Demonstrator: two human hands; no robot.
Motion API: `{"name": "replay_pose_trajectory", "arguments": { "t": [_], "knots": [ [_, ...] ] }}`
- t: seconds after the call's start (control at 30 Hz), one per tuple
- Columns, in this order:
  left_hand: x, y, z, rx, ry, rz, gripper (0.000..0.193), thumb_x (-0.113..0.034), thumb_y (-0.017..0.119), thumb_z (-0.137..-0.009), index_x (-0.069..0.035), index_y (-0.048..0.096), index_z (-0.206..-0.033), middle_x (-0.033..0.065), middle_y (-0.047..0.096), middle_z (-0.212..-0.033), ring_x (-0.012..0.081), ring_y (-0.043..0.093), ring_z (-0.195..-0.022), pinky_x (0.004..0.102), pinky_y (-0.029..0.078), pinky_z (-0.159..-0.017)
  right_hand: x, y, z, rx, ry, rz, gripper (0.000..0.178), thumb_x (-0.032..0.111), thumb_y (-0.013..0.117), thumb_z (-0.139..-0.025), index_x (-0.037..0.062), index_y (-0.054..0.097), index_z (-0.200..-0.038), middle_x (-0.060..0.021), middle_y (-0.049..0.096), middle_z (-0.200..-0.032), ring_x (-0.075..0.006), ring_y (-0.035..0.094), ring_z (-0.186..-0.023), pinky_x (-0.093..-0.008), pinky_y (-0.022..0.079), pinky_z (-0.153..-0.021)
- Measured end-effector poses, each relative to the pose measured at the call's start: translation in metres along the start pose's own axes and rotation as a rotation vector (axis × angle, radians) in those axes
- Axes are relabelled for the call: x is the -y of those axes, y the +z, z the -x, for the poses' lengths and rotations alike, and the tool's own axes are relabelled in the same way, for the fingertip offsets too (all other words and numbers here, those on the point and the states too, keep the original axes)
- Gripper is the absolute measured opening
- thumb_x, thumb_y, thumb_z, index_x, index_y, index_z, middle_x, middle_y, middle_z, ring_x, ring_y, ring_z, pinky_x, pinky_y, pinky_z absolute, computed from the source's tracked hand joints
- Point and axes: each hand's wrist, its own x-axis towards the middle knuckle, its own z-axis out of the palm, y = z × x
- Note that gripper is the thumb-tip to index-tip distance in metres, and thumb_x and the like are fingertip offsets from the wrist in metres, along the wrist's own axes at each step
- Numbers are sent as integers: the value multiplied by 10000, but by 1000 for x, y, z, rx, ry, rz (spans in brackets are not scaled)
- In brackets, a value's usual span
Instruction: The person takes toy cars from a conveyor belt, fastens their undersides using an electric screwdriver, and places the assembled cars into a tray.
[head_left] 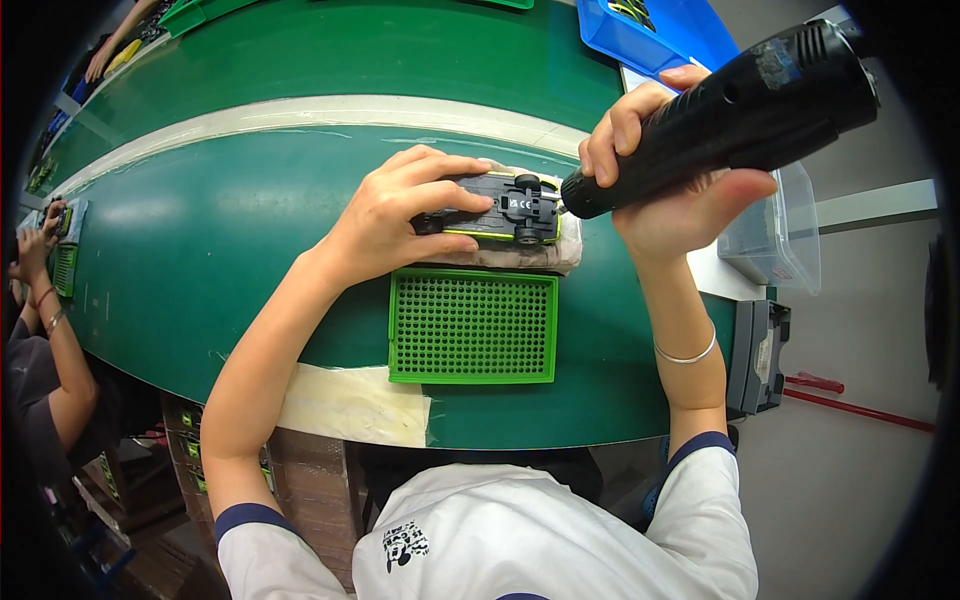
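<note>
A toy car (pixel 518 207) lies wheels up on a pale padded block (pixel 572 240), its black underside showing and a yellow-green edge along its body. My left hand (pixel 400 205) grips the car from its left end, fingers spread over the underside and thumb along the near side. In my right hand (pixel 660 200) is a black electric screwdriver (pixel 735 110), held tilted with its nose low against the car's right end. The exact contact of its tip is too small to make out. Just below the block sits a green perforated tray (pixel 473 327).
A blue bin (pixel 660 35) stands at the far right, with a clear plastic box (pixel 775 235) nearer. Beside the table edge is a grey holder (pixel 760 357). A yellowish sheet (pixel 355 405) covers the front edge. Another person's hands (pixel 38 245) work at far left.
</note>
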Motion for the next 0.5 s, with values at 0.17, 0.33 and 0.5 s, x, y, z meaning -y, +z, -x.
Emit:
{"name": "replay_pose_trajectory", "arguments": {
  "t": [0.17, 0.33, 0.5],
  "knots": [
    [1, -1, 1, 7, 1, -7, 361, -105, 728, -556, -82, 618, -899, 97, 557, -1084, 247, 523, -902, 335, 446, -768, 28, 7, 4, 161, -96, -137, 921, 823, 326, -598, 82, 328, -1145, -76, 441, -732, -140, 469, -521, -283, 410, -477],
    [1, 0, 3, -9, 16, -9, 358, -114, 726, -565, -77, 613, -903, 102, 554, -1092, 257, 521, -910, 342, 438, -781, 17, 29, 39, 158, 27, -107, 888, 803, 365, -575, 74, 311, -1079, -58, 440, -661, -144, 479, -460, -286, 452, -463],
    [2, 0, 4, -7, 31, -36, 382, -127, 729, -570, -76, 607, -928, 112, 529, -1137, 267, 518, -938, 351, 427, -816, 10, 35, 47, 111, 102, -98, 890, 807, 340, -574, 69, 303, -1069, -68, 441, -663, -141, 479, -468, -276, 448, -452]
  ]
}}
